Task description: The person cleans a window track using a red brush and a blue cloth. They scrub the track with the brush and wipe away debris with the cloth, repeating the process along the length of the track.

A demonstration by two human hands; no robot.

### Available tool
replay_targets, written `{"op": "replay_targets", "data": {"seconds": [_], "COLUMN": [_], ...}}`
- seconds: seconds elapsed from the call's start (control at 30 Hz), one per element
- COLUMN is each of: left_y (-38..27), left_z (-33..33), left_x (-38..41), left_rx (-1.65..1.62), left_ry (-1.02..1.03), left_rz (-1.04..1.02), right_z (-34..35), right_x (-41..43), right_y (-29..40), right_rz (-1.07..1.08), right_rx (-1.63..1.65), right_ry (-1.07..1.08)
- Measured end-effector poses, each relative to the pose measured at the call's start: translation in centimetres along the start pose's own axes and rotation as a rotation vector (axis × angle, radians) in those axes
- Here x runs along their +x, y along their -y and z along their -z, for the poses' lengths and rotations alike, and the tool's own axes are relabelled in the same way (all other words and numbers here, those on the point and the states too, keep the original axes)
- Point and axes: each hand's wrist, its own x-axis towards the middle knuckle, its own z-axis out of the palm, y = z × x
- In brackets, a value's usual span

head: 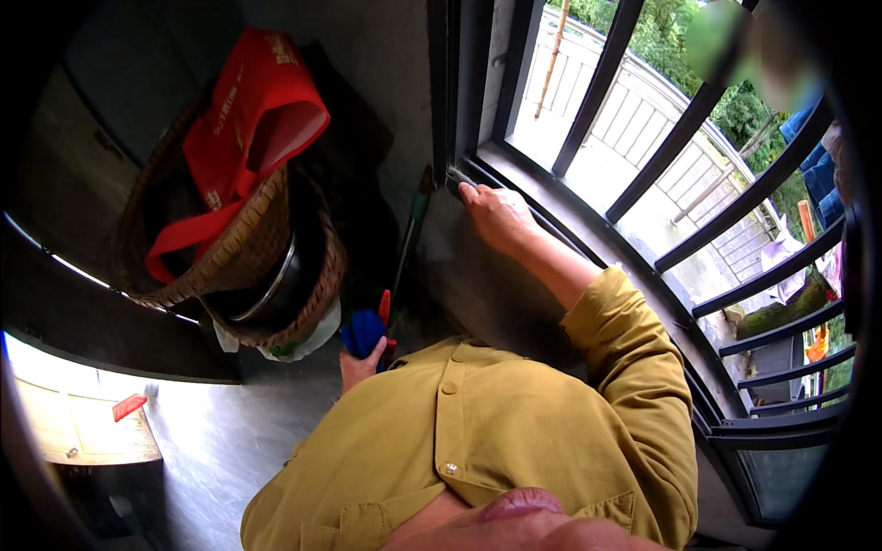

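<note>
At the far left corner of the window track (pixel 559 229), my right hand (pixel 504 215) grips a small dark tool (pixel 455 178), possibly a brush. Its tip meets the corner of the dark window frame (pixel 463 82). Lower down beside my body, my left hand (pixel 358 370) is closed around a bunched blue cloth (pixel 363 330). A red plastic piece (pixel 384 307) sticks up beside the cloth, and it seems to be in the same hand. My shirt partly hides the left hand.
Dark bars (pixel 648 160) cross the window, with a white railing (pixel 637 103) outside. To the left stand stacked woven baskets (pixel 265 231) with a red bag (pixel 251 117) bearing writing. A long-handled tool (pixel 418 206) leans near the wall corner. A wooden cabinet (pixel 83 427) stands at lower left.
</note>
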Motion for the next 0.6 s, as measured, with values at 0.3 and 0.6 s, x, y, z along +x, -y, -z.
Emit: {"op": "replay_targets", "data": {"seconds": [0.3,0.6], "left_y": [-0.5,0.4], "left_z": [0.1,0.5], "left_x": [-0.2,-0.3], "left_rx": [-0.018,-0.025], "left_ry": [0.014,-0.034], "left_rz": [0.099,0.132], "right_z": [4.8,6.9], "right_x": [0.3,1.4], "right_y": [-2.0,-3.6], "right_rz": [-0.306,-0.460], "right_rx": [0.339,0.469], "right_ry": [0.201,0.377]}}
